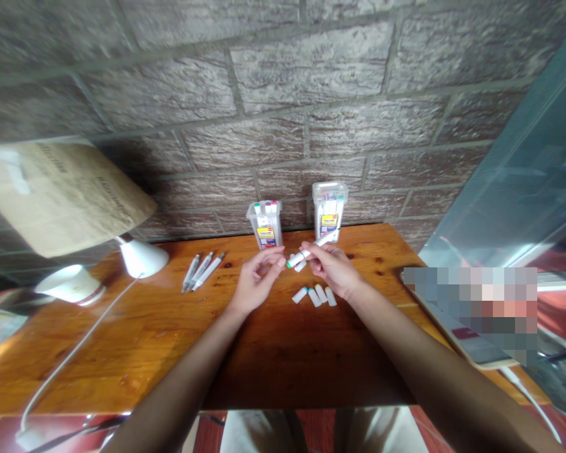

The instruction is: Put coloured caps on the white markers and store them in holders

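Note:
A white marker (321, 241) with a green end is held in my right hand (332, 270), pinched between thumb and fingers and slanting down to the left. My left hand (257, 280) is just left of the green end, its fingers curved and apart with nothing visible in them. Below the hands, several white marker caps (314, 297) with coloured rims lie in a loose row on the wooden table (283, 352). More small white pieces, partly hidden, lie behind the held marker. To the left rest three slim grey-white markers (201, 269), side by side.
Two clear plastic boxes of markers, a left box (265, 236) and a right box (331, 211), stand against the brick wall (264, 82). A lamp (144, 257), its cord and a paper cup (70, 284) are at left. A tablet-like device (466, 336) with a cable lies right.

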A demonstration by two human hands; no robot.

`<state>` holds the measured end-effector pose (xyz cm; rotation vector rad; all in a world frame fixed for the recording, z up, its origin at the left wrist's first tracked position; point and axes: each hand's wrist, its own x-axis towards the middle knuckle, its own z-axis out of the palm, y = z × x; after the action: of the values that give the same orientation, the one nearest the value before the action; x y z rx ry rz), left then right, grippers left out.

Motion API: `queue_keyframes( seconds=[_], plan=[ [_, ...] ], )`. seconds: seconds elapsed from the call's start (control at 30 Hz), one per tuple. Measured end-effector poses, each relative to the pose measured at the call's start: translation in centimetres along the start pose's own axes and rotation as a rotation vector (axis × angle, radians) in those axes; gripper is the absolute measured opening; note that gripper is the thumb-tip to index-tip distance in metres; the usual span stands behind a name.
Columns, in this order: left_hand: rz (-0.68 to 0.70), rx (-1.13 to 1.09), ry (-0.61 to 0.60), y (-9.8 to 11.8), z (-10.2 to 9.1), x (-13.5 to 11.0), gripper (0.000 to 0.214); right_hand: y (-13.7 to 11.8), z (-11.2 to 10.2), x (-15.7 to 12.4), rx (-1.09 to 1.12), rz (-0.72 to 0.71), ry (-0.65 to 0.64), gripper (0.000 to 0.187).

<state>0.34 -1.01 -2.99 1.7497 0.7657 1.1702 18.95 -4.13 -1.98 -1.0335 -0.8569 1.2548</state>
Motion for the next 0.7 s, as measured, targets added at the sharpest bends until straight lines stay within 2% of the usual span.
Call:
queue_keyframes(
  seconds=[0.1,0.27,0.37,0.5,0.7],
  plan=[
    [-0.018,-0.051,-0.046,0.2,0.1,0.1,0.048,-0.1,0.2,-0.5,-0.094,-0.001,-0.073,0.036],
    [-0.117,-0.109,-0.052,-0.1,-0.2,0.2,0.044,-0.6,1.0,-2.2,-0.256,0.040,-0.416,0.036],
    [-0.187,-0.206,-0.112,-0.4,-0.4,0.0,0.040,-0.6,1.5,-2.9,-0.313,0.053,-0.550,0.036],
    [-0.348,-0.364,-0.214,0.1,-0.2,-0.1,0.037,-0.3,1.8,-3.1,-0.337,0.046,-0.590,0.041],
    [-0.445,-0.538,-0.111,0.7,0.1,0.3,0.036,0.0,1.7,-2.6,-0.260,0.059,-0.521,0.046]
  ],
)
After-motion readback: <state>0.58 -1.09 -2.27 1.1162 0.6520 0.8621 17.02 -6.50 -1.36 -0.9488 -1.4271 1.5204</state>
